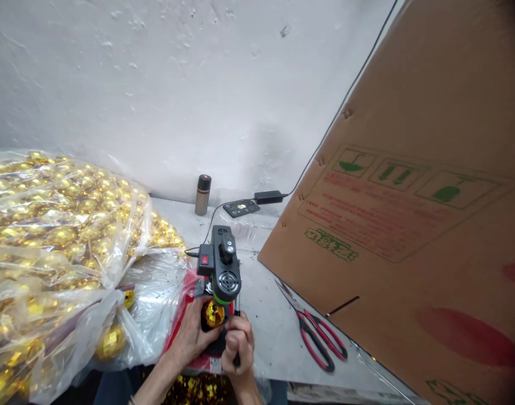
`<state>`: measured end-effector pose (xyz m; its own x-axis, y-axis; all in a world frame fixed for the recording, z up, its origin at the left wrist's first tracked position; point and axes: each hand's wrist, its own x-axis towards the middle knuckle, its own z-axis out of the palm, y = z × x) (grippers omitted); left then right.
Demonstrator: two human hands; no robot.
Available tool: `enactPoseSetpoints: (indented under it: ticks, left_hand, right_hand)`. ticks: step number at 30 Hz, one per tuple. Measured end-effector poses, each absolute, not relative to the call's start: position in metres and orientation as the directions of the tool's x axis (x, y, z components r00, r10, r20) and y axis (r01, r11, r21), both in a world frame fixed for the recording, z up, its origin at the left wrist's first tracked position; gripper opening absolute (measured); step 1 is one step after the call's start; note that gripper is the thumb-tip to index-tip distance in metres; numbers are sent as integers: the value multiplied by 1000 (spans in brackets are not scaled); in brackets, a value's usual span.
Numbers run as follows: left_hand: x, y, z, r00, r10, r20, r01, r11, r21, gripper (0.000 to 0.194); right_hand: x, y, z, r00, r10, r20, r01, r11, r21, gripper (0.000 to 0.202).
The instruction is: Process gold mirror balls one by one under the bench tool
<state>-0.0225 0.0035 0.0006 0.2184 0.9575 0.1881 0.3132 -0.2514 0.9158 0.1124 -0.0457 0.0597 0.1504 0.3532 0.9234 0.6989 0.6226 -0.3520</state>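
Observation:
A small black bench drill press (227,261) with a red switch stands on the table. Below its head sits a shiny gold faceted ball (215,314), a disco-ball style ornament. My left hand (193,332) is closed around the ball's left and near side. Just to the right, my right hand (239,343) is wrapped round a black lever handle (237,360) at the machine's side. The machine's head hides the top of the ball, and whether a bit touches it I cannot tell.
A large clear plastic bag (63,236) of gold balls fills the left. On the right are red-handled scissors (320,340) and a big cardboard box (392,214). A bottle (203,195), a power adapter (269,197) and a black tray-like item (241,208) stand behind. More gold balls (198,389) lie below the table edge.

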Motion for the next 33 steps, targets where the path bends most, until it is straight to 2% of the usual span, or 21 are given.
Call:
enactPoseSetpoints:
  ticks: [2, 4, 8, 12, 16, 17, 18, 20, 21, 24, 26, 33]
  left_hand:
    - [-23, 5, 1, 222, 958, 181, 319, -247, 915, 53]
    - [-23, 6, 2, 214, 962, 170, 326, -234, 916, 55]
    - [-27, 0, -6, 218, 957, 192, 330, -258, 908, 58]
    - [-42, -30, -32, 324, 902, 284, 401, -403, 823, 59]
    - [-70, -45, -39, 337, 847, 412, 566, -532, 630, 92]
    - [-81, -41, -31, 304, 843, 443, 636, -526, 564, 90]
    - [-93, -33, -19, 270, 848, 456, 718, -493, 492, 77]
    - [-120, -10, 12, 171, 868, 466, 878, -349, 327, 40]
    - [-133, 2, 27, 158, 886, 436, 931, -281, 234, 34]
    - [-166, 33, 57, 162, 941, 298, 984, -176, 21, 36]
    - [-177, 46, 61, 192, 949, 250, 981, -193, -18, 36]
    - [-184, 61, 55, 247, 944, 220, 964, -262, 39, 22]
  right_hand:
    - [115, -48, 69, 111, 364, 925, 686, 645, -336, 33]
    - [116, -52, 91, 121, 405, 906, 662, 647, -377, 33]
    - [112, -57, 152, 264, 553, 790, 549, 587, -595, 28]
    - [110, -55, 178, 271, 553, 788, 524, 602, -603, 32]
    - [110, -55, 160, 248, 520, 818, 542, 625, -562, 29]
    - [111, -56, 155, 239, 511, 826, 547, 632, -549, 29]
    - [111, -57, 151, 229, 507, 831, 550, 637, -540, 28]
    - [111, -58, 146, 216, 505, 836, 555, 641, -531, 28]
    - [111, -59, 145, 214, 508, 834, 558, 638, -531, 28]
    - [109, -60, 145, 217, 523, 824, 565, 622, -543, 28]
    - [109, -61, 146, 220, 530, 819, 564, 616, -550, 28]
    - [108, -63, 146, 230, 535, 813, 565, 607, -559, 27]
